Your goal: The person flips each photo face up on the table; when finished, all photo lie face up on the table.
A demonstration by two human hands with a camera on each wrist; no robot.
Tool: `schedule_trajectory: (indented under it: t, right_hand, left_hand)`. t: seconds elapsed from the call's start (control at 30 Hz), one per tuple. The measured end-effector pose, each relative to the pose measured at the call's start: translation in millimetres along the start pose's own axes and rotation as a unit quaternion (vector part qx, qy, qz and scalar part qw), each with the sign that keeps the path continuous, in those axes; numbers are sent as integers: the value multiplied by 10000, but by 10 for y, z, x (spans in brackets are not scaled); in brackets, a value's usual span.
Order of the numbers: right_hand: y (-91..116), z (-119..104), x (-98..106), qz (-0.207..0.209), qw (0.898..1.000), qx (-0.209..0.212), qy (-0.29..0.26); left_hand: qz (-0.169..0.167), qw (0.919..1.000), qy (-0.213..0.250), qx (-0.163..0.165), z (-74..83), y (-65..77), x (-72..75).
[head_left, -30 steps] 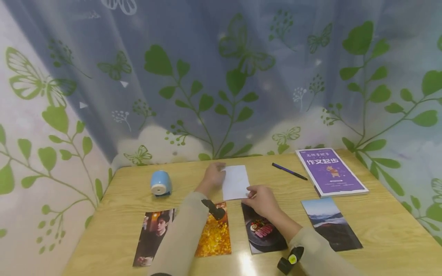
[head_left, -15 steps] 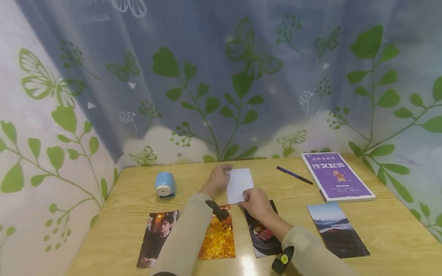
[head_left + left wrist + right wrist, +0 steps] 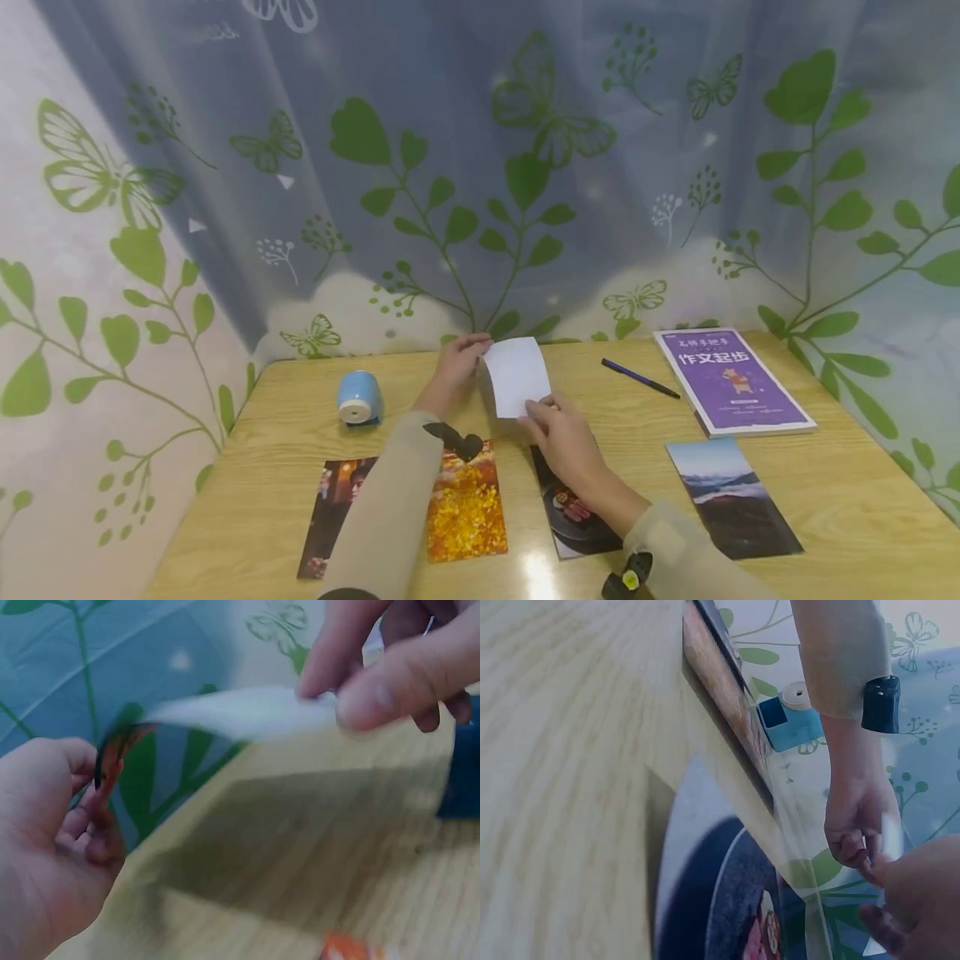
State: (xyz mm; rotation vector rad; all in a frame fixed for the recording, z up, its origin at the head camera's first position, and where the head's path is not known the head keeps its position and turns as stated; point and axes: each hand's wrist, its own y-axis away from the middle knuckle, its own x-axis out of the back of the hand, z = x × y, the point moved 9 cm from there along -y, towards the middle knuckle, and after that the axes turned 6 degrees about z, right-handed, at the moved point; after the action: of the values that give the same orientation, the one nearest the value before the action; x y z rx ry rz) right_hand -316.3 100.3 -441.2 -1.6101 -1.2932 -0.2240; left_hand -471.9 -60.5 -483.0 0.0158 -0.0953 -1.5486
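Note:
A photo print (image 3: 517,377) with its white back upward is held bowed above the table, between my two hands. My left hand (image 3: 456,368) grips its far left edge. At its near right corner, my right hand (image 3: 566,440) pinches it between thumb and fingers. In the left wrist view a strip of the print's coloured face shows by the left hand (image 3: 64,825), while the right hand (image 3: 405,671) pinches the other end. Below lie a golden autumn photo (image 3: 468,508) and a food photo (image 3: 573,508), the latter partly covered by the right hand and forearm.
A portrait photo (image 3: 330,508), partly behind the left sleeve, lies at left, and a mountain photo (image 3: 731,500) at right. Farther back are a light-blue device (image 3: 358,398), a pen (image 3: 640,377) and a purple book (image 3: 731,375). A patterned curtain (image 3: 420,208) hangs behind the table.
The print has risen off the tabletop and now bends between the hands. Both hands moved up with it, the left one slightly leftward. The other photos stay where they were.

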Motion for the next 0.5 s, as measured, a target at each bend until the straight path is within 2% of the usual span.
schedule_trajectory:
  t: [0.13, 0.27, 0.4, 0.47, 0.5]
  right_hand:
    - [-26, -77, 159, 809, 9951, 553, -129]
    - [-62, -107, 245, 1146, 9905, 667, -360]
    - [-98, -96, 292, 1193, 9893, 464, -696]
    - [-109, -91, 296, 1124, 9893, 351, -862]
    - [-113, -92, 292, 1063, 9891, 302, -969]
  left_hand:
    - [-187, 9920, 1196, 368, 2, -14, -43]
    - [-319, 9789, 1975, 422, 49, -5, -91]
    - [-402, 9716, 2325, 165, 132, -4, -108]
    - [-408, 9713, 2342, -2, 168, -10, -108]
    - [-394, 9737, 2243, -100, 182, -12, -105]
